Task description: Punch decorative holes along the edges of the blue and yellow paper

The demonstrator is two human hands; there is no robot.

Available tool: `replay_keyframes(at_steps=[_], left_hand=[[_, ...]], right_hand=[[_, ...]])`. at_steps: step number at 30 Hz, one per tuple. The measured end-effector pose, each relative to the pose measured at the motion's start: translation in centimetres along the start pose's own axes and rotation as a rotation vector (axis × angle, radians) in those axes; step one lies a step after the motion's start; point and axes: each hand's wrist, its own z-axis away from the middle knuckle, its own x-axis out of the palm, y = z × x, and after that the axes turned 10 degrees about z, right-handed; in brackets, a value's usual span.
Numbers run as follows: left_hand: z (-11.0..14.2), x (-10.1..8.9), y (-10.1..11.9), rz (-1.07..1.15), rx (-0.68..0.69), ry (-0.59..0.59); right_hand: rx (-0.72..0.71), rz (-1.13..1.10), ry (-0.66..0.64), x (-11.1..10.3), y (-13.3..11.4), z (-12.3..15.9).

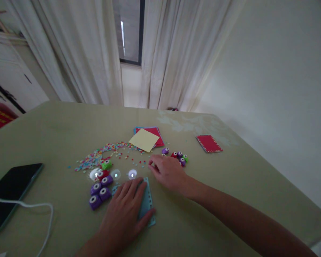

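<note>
Left hand (125,210) flat on light blue card (146,204), right hand (169,173) curled beyond it

At the left of the tabletop (61,142) lies a dark tablet (17,182), a white cable (29,205) across it. Further right, small coloured bits (97,156) spread in a loose arc, with an eyed cluster (105,193) of purple, red and green pieces nearer the person. Three pale round pieces (132,174) sit beside these; whether they hold anything, I cannot tell. The left hand lies palm down over the card near the front edge, fingers close together, thumb apart, the card's hole-lined right edge showing. Beyond, a yellow sheet (144,140) rests on red and blue sheets (153,131). The right hand reaches in from the right, fingers bent, thumb near forefinger; whether it grips anything is unclear. More eyed pieces (179,155) sit just past it, and a red card (209,143) with a pale dashed border lies far right.
</note>
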Motion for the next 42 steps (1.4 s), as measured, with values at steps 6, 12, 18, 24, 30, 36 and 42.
replay_keyframes(at_steps=[6, 12, 18, 24, 30, 36, 42], left_hand=[[0.0, -0.9, 0.1, 0.106, 0.122, -0.183], [-0.4, -2.0, 0.0, 0.197, 0.105, -0.348], [0.2, -2.7, -0.8, 0.145, 0.058, -0.303], [0.5, -2.2, -0.8, 0.05, 0.121, -0.2], [0.2, -2.0, 0.0, -0.002, 0.136, -0.17], [0.2, -2.2, 0.1, -0.018, 0.157, -0.18], [0.3, -2.2, 0.1, -0.022, 0.151, -0.186]], right_hand=[[-0.422, -0.183, 0.079, 2.6, -4.5, -5.7], [-0.556, -0.054, 0.089, 5.1, -7.4, -10.3], [-0.274, -0.277, 0.227, 3.2, -2.9, -5.4], [-0.023, -0.367, 0.227, 3.9, 1.9, 7.1], [0.027, -0.373, -0.016, 4.8, 3.8, 9.9], [-0.063, -0.476, -0.055, 4.0, 4.5, 9.2], [0.107, -0.488, -0.043, 5.3, 4.1, 9.4]])
